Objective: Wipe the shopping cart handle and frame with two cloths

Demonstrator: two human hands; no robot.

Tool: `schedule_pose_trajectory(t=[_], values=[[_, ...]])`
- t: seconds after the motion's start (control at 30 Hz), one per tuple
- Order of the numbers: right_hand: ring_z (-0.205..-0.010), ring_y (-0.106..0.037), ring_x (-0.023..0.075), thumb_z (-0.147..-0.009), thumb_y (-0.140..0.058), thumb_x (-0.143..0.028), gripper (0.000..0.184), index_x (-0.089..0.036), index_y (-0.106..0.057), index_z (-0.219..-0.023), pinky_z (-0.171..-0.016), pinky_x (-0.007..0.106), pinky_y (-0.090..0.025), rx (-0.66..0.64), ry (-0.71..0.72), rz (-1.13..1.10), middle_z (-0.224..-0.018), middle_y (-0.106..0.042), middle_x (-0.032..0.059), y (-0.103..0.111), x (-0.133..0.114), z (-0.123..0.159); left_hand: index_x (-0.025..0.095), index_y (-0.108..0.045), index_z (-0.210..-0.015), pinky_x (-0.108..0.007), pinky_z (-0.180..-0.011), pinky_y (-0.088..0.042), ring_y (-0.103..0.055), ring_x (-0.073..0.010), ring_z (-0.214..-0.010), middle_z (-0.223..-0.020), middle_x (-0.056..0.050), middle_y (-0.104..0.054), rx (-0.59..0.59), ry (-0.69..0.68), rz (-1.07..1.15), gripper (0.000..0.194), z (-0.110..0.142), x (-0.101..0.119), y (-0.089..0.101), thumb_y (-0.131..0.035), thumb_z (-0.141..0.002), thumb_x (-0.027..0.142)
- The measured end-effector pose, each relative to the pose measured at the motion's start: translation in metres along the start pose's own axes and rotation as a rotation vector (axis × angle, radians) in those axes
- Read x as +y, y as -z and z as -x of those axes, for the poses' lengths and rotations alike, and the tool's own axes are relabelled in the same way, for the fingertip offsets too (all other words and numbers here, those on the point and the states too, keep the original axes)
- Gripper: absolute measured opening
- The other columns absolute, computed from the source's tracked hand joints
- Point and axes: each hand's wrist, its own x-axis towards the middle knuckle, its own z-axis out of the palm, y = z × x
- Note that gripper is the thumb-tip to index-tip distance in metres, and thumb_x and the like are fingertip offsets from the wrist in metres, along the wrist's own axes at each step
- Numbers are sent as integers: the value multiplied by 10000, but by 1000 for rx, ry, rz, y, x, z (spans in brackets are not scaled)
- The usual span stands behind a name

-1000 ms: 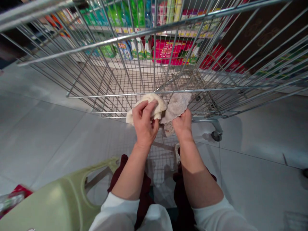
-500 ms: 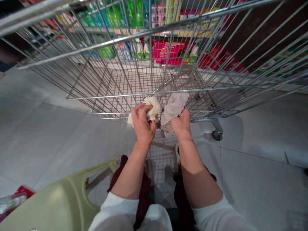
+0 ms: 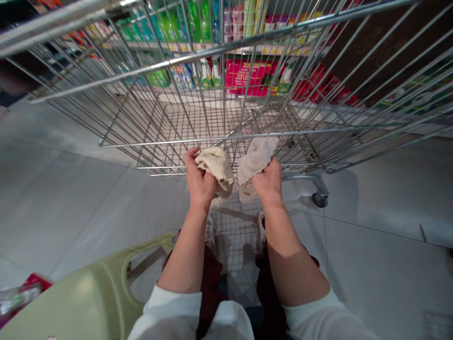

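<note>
My left hand [image 3: 199,182] is closed around a cream cloth [image 3: 216,164], which bunches up over the fingers and hangs down to the right. In my right hand [image 3: 268,180] is a greyish fluffy cloth [image 3: 257,156], its lower end drooping to the left. Both cloths are close together in front of the metal shopping cart [image 3: 191,141], at the height of its lower wire rack. Most fingertips of the right hand are hidden by the cloth. Whether either cloth touches the wires I cannot tell.
Behind the cart are shelves with green bottles [image 3: 201,21] and pink packs [image 3: 247,75]. A brown box [image 3: 382,52] is at the upper right. A pale green plastic stool [image 3: 81,293] stands at lower left, near a red package [image 3: 37,282]. A cart wheel [image 3: 319,199] rests on the tiled floor.
My left hand has shifted slightly left and turned, and the cream cloth now drapes over it rather than lying under the fingers. My right hand and the greyish cloth have stayed nearly still.
</note>
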Motion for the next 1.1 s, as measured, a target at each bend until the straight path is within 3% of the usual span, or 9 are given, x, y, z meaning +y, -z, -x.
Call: schedule_pose_trajectory(t=[0.1,0.23,0.33,0.5,0.7,0.8,0.87,1.03,1.1], values=[[-1059,-684,275,-839,-594,-280,263,-182,-646,-1078,-933,417,-550,143,35,193,-1068,-718,137,9,-18,5,217,-515,-1155,-351,-915,-489,-611,-210,-1003,-1092,-43,-630,-68,20,-32,420,-2,2,1,-627,-753,269],[-1229,-606,322,-876,-588,-289,264,-179,-657,-1106,-1007,485,-515,312,152,264,-1179,-653,175,14,-33,12,216,-536,-1119,-352,-890,-492,-610,-204,-969,-1066,-38,-646,-3,55,-57,391,4,6,-8,-616,-738,257],[-1269,-577,332,-894,-605,-340,284,-179,-664,-1120,-1045,506,-497,345,223,308,-1239,-625,185,9,-38,17,216,-531,-1131,-362,-903,-497,-614,-212,-992,-1088,-48,-646,6,66,-60,398,10,11,-12,-628,-747,259],[-1280,-562,301,-929,-575,-320,240,-200,-692,-1101,-1033,429,-508,18,281,421,-1295,-608,162,-1,-44,21,210,-513,-1171,-379,-953,-509,-615,-234,-1082,-1161,-84,-642,-68,-13,-68,424,15,16,-8,-642,-774,281],[-974,-667,231,-903,-544,-193,287,-216,-708,-1137,-828,320,-544,-380,156,562,-1219,-660,100,-7,-37,22,209,-523,-1176,-390,-984,-506,-626,-235,-1089,-1166,-79,-649,-85,-11,-88,425,13,8,-6,-642,-772,259],[-901,-671,208,-862,-534,-116,335,-221,-713,-1125,-803,311,-542,-484,121,588,-1183,-676,82,-4,-32,23,217,-525,-1180,-386,-989,-499,-626,-229,-1078,-1150,-64,-647,-69,-1,-100,467,11,4,-7,-628,-726,191],[-946,-669,215,-872,-530,-114,314,-217,-714,-1104,-832,321,-544,-450,156,571,-1173,-676,85,2,-31,22,216,-529,-1170,-378,-971,-500,-625,-226,-1060,-1126,-58,-646,-59,-5,-106,468,11,5,-8,-614,-711,176],[-1252,-570,274,-927,-540,-228,276,-193,-688,-1157,-1003,390,-505,-52,244,498,-1328,-607,146,23,-36,14,222,-520,-1166,-363,-934,-494,-613,-218,-1033,-1109,-51,-628,-64,9,-123,492,11,10,-7,-578,-681,165],[-1235,-573,289,-922,-556,-254,265,-190,-689,-1143,-992,396,-501,-13,214,539,-1325,-603,153,27,-36,10,219,-517,-1160,-361,-937,-490,-611,-218,-1037,-1107,-53,-625,-70,12,-122,487,11,11,-6,-568,-679,165]])
